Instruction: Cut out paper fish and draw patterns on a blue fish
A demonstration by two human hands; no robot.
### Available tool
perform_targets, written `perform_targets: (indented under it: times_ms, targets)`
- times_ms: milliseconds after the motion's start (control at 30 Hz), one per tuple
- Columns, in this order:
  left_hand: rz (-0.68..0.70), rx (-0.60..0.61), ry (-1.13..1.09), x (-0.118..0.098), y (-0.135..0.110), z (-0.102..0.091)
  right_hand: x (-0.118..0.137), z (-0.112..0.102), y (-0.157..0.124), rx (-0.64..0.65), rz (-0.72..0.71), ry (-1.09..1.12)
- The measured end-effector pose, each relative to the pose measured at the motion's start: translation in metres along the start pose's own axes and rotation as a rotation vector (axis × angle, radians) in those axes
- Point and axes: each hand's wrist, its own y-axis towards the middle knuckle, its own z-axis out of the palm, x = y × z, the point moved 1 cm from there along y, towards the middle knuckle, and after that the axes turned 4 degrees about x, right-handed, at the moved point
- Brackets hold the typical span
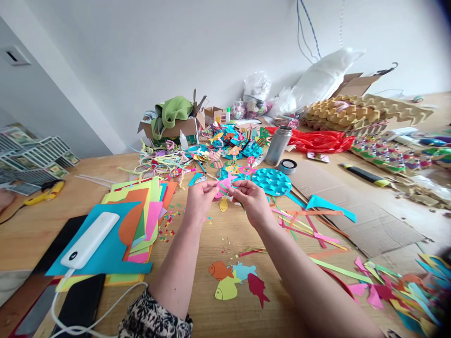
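Observation:
A pink paper fish (224, 187) with green stripes is pinched between my two hands above the table. My left hand (203, 196) grips its left edge and my right hand (251, 199) its right edge. Just beneath it lies a small yellow paper fish (223, 205). Nearer to me, between my forearms, rest an orange paper fish (219, 270), a light blue one (244, 271), a yellow-green one (226, 288) and a dark red one (258, 288). A blue round piece of egg carton (271, 181) is beyond my right hand.
Colored paper sheets (105, 244) and a white power bank (90, 239) lie to the left. An uncapped metal bottle (278, 146) stands behind my right hand. Paper strips (317, 234), a cutter knife (365, 175) and cardboard (338, 202) are to the right. A glue gun (45, 192) lies far left.

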Motion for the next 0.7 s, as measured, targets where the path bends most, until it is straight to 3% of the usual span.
perform_targets:
  times_ms: [700]
  targets:
    - [-0.041,-0.013,0.003,0.0079,0.0049,-0.0019,-0.0030,0.0009,-0.0002,-0.023,0.002,-0.025]
